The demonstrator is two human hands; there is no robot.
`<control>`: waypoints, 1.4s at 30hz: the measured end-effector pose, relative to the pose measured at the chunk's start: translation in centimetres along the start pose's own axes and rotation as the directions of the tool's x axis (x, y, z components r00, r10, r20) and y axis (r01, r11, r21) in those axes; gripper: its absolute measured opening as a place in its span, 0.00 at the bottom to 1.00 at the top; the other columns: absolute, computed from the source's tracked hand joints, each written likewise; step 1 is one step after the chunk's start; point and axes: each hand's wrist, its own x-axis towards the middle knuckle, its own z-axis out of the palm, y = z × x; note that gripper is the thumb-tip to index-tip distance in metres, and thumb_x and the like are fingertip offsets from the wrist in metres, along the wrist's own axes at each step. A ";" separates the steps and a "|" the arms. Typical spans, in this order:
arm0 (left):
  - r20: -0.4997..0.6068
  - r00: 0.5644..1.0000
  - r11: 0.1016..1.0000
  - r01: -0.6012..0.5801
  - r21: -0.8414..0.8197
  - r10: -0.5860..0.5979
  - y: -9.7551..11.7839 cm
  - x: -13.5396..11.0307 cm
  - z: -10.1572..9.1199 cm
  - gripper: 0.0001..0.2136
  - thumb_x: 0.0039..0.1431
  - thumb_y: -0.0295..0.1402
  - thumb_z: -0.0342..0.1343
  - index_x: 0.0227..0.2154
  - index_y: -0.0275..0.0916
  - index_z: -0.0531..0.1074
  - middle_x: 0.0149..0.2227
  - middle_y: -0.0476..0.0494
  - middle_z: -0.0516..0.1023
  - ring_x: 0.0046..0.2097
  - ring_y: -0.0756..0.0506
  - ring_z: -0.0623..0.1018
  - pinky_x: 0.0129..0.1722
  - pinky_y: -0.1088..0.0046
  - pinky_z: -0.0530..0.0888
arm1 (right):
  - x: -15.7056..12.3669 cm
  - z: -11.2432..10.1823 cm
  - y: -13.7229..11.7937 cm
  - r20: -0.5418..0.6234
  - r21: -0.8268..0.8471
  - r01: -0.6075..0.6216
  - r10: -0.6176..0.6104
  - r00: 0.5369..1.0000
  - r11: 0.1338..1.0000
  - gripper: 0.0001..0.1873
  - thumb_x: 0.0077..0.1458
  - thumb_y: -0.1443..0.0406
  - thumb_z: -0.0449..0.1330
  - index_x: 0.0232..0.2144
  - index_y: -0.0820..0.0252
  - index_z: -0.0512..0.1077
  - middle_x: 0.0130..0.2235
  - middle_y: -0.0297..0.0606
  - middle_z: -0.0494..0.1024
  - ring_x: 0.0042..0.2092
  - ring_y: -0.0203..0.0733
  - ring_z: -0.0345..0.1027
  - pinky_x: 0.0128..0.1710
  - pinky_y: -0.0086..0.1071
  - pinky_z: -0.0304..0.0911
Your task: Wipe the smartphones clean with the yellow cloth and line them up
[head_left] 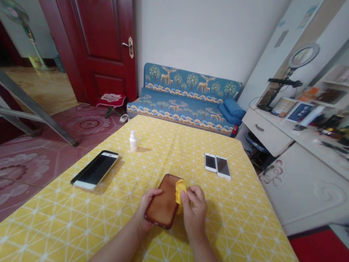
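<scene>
Over the bench's [48, 226] near half, our left hand [145, 210] grips a brown-cased phone [164, 201]; our right hand [194, 210] pinches a yellow cloth [180, 190] at its side. We judge this wiping partway; whether the large smartphone [96, 171] near the left edge is done, we cannot tell.

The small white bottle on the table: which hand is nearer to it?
Left. The left hand, gripping the brown case, is on the near side of the bottle and a little to its right. The right hand, pinching the yellow cloth, is farther to the right.
</scene>
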 end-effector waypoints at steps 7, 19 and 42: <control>-0.037 0.995 0.992 -0.098 -0.081 0.095 0.5 0.1 0.0 0.16 0.52 0.32 0.51 0.41 0.28 0.72 0.31 0.39 0.81 0.30 0.44 0.79 0.35 0.69 0.73 | -0.9 0.7 -1.6 0.143 0.004 0.146 -0.145 0.979 0.989 0.10 0.60 0.65 0.54 0.31 0.57 0.74 0.32 0.37 0.69 0.43 0.44 0.65 0.44 0.39 0.59; 0.109 0.979 0.984 -0.163 -0.073 0.171 0.2 0.3 -0.1 0.16 0.55 0.37 0.49 0.40 0.33 0.74 0.33 0.41 0.80 0.45 0.40 0.79 0.49 0.64 0.72 | -2.1 1.8 -4.2 0.361 -0.150 0.381 -0.308 0.880 0.912 0.11 0.59 0.67 0.54 0.39 0.56 0.76 0.30 0.36 0.67 0.36 0.42 0.60 0.38 0.38 0.55; 0.187 0.953 0.913 0.155 0.376 -0.238 -2.4 -0.5 1.4 0.36 0.56 0.61 0.40 0.37 0.27 0.75 0.28 0.32 0.80 0.28 0.43 0.79 0.31 0.68 0.74 | 0.7 -0.4 1.0 -0.072 -0.131 0.063 -0.073 0.995 0.989 0.14 0.62 0.63 0.52 0.46 0.55 0.74 0.34 0.36 0.70 0.37 0.40 0.65 0.37 0.35 0.63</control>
